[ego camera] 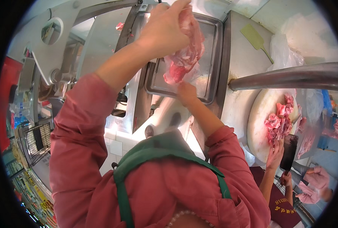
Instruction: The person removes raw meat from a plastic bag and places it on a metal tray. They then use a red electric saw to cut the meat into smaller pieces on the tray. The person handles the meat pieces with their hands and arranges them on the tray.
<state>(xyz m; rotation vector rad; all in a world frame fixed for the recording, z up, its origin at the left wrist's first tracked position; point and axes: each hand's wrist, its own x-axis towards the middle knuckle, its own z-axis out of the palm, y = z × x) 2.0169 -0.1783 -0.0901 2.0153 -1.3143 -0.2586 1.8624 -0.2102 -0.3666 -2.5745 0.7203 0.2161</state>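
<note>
My left hand grips the upper part of a large piece of raw meat, which hangs over a shallow stainless steel tray. At the meat's lower end is my right hand, its fingers curled beside the red tip over the tray's near edge; blur hides whether it holds the meat. A thin clear film, perhaps a plastic bag, shows around the meat's lower part.
At right, a co-worker's hand touches meat on a round chopping block, the other holding a cleaver. A thick metal pipe crosses above the counter. A green fly swatter lies behind. Machine parts stand left.
</note>
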